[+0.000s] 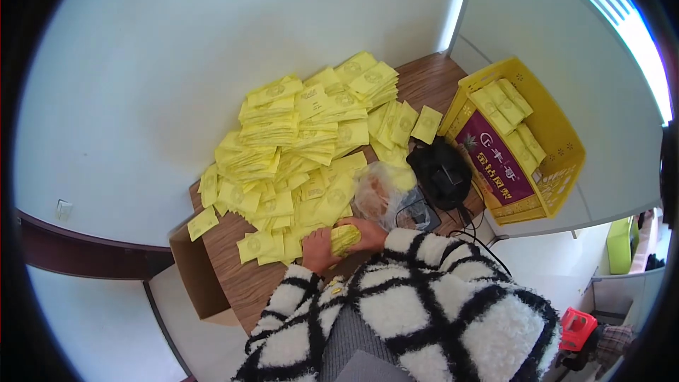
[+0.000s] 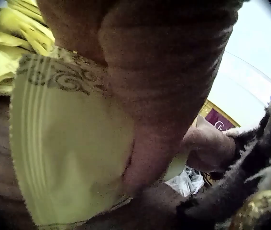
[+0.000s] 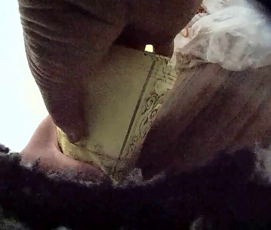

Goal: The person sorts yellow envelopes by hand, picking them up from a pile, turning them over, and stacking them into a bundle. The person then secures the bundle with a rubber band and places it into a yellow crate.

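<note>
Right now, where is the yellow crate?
In the head view, the yellow crate sits at the right, beyond the table's far right corner, beside the black device.

Both hands, left hand [image 1: 320, 247] and right hand [image 1: 368, 233], meet together, fingers apparently curled in a grip.

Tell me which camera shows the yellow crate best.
The head view: the yellow crate stands whole at the table's right end, with bundled yellow packets and a purple box inside. The left wrist view catches only a sliver of purple behind the right hand. The right wrist view shows none of it.
</note>
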